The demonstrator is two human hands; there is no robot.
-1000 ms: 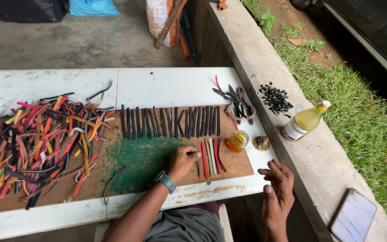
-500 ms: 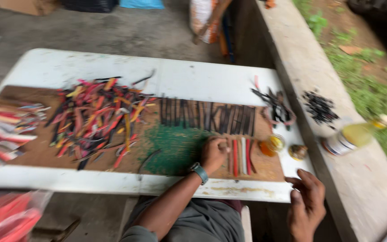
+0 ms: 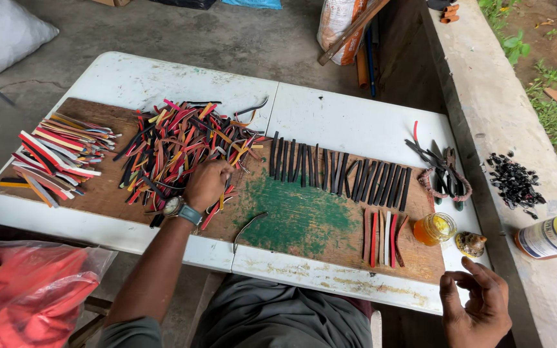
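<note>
Left hand [image 3: 206, 185] fingers curled down into the tangled heap of coloured strips [image 3: 185, 145] near the far-left part of the wooden board [image 3: 304, 219], grip hidden, cannot tell whether clamped on one; best teased out singly, right hand [image 3: 478, 306] loosely open, fingers apart, off the table's [image 3: 130, 80] near-right corner.

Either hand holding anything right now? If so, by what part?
Right hand: empty, open near the table edge. Left hand: fingers buried in the pile of coloured strips; any grip is hidden.
</note>
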